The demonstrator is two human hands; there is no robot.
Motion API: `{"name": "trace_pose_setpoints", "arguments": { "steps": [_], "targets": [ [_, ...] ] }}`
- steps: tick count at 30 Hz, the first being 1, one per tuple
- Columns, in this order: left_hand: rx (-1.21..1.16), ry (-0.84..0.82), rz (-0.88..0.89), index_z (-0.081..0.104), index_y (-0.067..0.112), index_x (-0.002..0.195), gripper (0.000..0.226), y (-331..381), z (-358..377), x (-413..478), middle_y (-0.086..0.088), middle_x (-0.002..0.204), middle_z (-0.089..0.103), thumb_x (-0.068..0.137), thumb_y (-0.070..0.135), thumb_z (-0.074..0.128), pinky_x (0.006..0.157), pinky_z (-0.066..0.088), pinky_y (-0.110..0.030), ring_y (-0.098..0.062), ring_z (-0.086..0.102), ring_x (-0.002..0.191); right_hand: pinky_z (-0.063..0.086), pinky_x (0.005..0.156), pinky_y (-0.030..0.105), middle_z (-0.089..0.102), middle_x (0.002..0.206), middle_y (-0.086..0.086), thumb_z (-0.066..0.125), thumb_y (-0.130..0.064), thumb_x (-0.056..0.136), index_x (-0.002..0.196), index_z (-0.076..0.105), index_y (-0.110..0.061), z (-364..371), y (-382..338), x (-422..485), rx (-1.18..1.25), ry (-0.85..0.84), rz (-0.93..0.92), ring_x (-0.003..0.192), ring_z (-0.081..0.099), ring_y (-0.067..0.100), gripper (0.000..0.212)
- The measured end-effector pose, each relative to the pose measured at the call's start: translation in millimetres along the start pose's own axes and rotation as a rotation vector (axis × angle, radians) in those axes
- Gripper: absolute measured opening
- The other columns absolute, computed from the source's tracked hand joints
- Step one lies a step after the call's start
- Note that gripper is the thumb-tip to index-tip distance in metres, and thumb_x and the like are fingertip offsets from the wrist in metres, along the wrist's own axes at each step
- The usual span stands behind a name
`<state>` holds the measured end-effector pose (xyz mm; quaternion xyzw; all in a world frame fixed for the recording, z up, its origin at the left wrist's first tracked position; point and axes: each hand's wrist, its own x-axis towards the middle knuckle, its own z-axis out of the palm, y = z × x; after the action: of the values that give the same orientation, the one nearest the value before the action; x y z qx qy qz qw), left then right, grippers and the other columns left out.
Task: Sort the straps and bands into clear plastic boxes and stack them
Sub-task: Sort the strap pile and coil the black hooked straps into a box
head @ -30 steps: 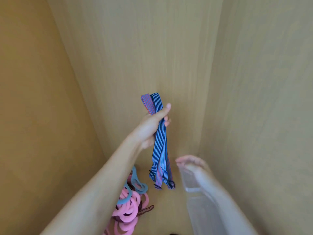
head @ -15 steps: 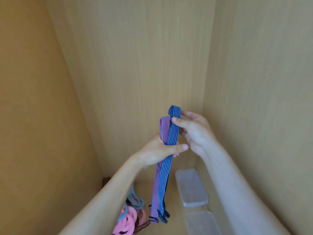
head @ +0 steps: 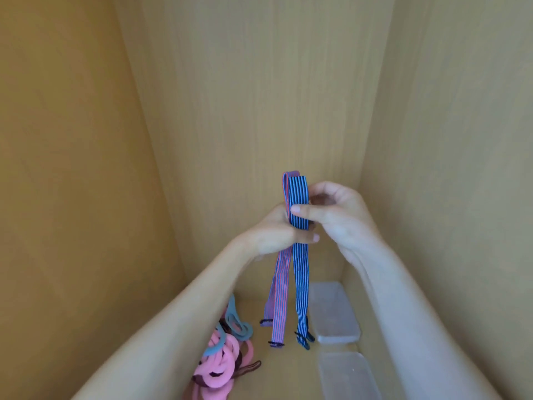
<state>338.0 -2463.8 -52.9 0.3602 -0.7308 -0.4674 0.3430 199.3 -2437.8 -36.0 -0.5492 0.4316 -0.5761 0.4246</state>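
Two folded striped straps hang in the air inside a wooden cabinet: a blue one (head: 300, 272) and a pink-red one (head: 279, 295), their dark end clips dangling low. My left hand (head: 274, 235) grips both straps around the middle. My right hand (head: 337, 217) pinches the blue strap just above it, thumb across its front. Below lie two clear plastic boxes, one further back (head: 336, 313) and one nearer (head: 349, 376), along the right wall. A heap of pink and grey-blue bands (head: 222, 356) lies at the lower left, partly hidden by my left forearm.
Wooden walls close in on the left (head: 72, 197), back (head: 253, 96) and right (head: 461, 140). The cabinet floor (head: 288, 370) shows between the band heap and the boxes.
My right hand rose from the clear box to the straps and took hold of the blue one. The left hand lowered slightly; the two straps now hang apart at their lower ends.
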Motion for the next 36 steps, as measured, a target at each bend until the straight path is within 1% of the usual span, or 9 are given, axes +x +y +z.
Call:
{"name": "trace_pose_setpoints", "arguments": {
  "steps": [4, 7, 10, 14, 17, 21, 26, 31, 36],
  "targets": [
    [-0.014, -0.013, -0.013, 0.058, -0.012, 0.106, 0.019, 8, 8, 0, -0.011, 0.091, 0.055, 0.088, -0.013, 0.061, 0.092, 0.049, -0.037, -0.021, 0.054, 0.092, 0.045, 0.047, 0.018, 0.069, 0.074, 0.003, 0.080, 0.005, 0.075, 0.078, 0.063, -0.012, 0, -5, 3, 0.055, -0.062, 0.018, 0.052, 0.060, 0.005, 0.025],
    [-0.079, -0.002, -0.010, 0.058, -0.002, 0.097, 0.015, 13, 13, 0, -0.010, 0.085, 0.050, 0.088, -0.013, 0.061, 0.075, 0.043, -0.029, -0.019, 0.050, 0.081, 0.041, 0.040, 0.016, 0.066, 0.057, -0.006, 0.077, 0.009, 0.077, 0.077, 0.058, -0.009, 2, -9, 4, 0.123, -0.057, 0.012, 0.043, 0.058, 0.003, 0.027],
    [-0.165, 0.014, -0.004, 0.057, 0.006, 0.086, 0.016, 2, 12, -4, -0.009, 0.075, 0.052, 0.088, -0.005, 0.068, 0.064, 0.042, -0.026, -0.017, 0.050, 0.069, 0.049, 0.055, 0.027, 0.069, 0.063, -0.003, 0.080, 0.006, 0.075, 0.078, 0.058, -0.010, 6, -15, 5, 0.113, -0.007, -0.008, 0.054, 0.063, 0.010, 0.028],
    [-0.127, 0.052, -0.095, 0.065, 0.010, 0.093, 0.019, -45, 22, -23, -0.004, 0.080, 0.063, 0.084, 0.013, 0.081, 0.076, 0.047, -0.028, -0.018, 0.059, 0.077, 0.054, 0.087, 0.054, 0.072, 0.078, 0.009, 0.081, 0.006, 0.074, 0.079, 0.058, -0.011, 13, -30, 8, 0.134, 0.006, -0.017, 0.079, 0.071, 0.029, 0.029],
    [-0.117, 0.056, -0.204, 0.064, 0.007, 0.097, 0.026, -88, 36, -42, 0.002, 0.081, 0.066, 0.081, 0.014, 0.084, 0.072, 0.050, -0.024, -0.010, 0.063, 0.074, 0.052, 0.093, 0.060, 0.075, 0.074, 0.006, 0.080, 0.006, 0.075, 0.080, 0.057, -0.011, 18, -38, 10, 0.146, -0.017, -0.032, 0.076, 0.074, 0.028, 0.029],
    [-0.107, 0.096, -0.256, 0.063, 0.008, 0.099, 0.022, -119, 53, -52, 0.001, 0.088, 0.065, 0.084, 0.004, 0.079, 0.073, 0.056, -0.023, -0.007, 0.065, 0.078, 0.053, 0.092, 0.059, 0.075, 0.075, 0.007, 0.080, 0.006, 0.076, 0.081, 0.056, -0.011, 24, -47, 13, 0.145, -0.004, -0.067, 0.080, 0.076, 0.033, 0.029],
    [-0.106, 0.116, -0.277, 0.065, 0.009, 0.091, 0.005, -127, 56, -50, -0.004, 0.090, 0.072, 0.096, 0.011, 0.066, 0.097, 0.053, -0.050, -0.019, 0.067, 0.086, 0.061, 0.080, 0.044, 0.076, 0.081, 0.013, 0.080, 0.006, 0.077, 0.086, 0.057, -0.009, 25, -47, 18, 0.154, 0.013, -0.131, 0.080, 0.076, 0.032, 0.029],
    [-0.223, 0.106, -0.352, 0.054, 0.008, 0.085, 0.017, -137, 49, -56, 0.000, 0.066, 0.063, 0.100, 0.013, 0.062, 0.085, 0.057, -0.059, -0.023, 0.063, 0.067, 0.057, 0.089, 0.044, 0.078, 0.091, 0.010, 0.080, 0.003, 0.077, 0.121, 0.054, -0.013, 15, -30, 23, 0.163, 0.012, -0.129, 0.091, 0.075, 0.031, 0.053],
    [-0.258, 0.114, -0.461, 0.055, 0.005, 0.088, 0.016, -153, 47, -64, -0.010, 0.074, 0.059, 0.100, 0.014, 0.061, 0.079, 0.057, -0.053, -0.024, 0.061, 0.071, 0.053, 0.088, 0.031, 0.079, 0.090, 0.001, 0.080, 0.002, 0.077, 0.107, 0.066, -0.015, 8, -5, 17, 0.099, -0.007, -0.090, 0.088, 0.074, 0.017, 0.038]
  ]
}}
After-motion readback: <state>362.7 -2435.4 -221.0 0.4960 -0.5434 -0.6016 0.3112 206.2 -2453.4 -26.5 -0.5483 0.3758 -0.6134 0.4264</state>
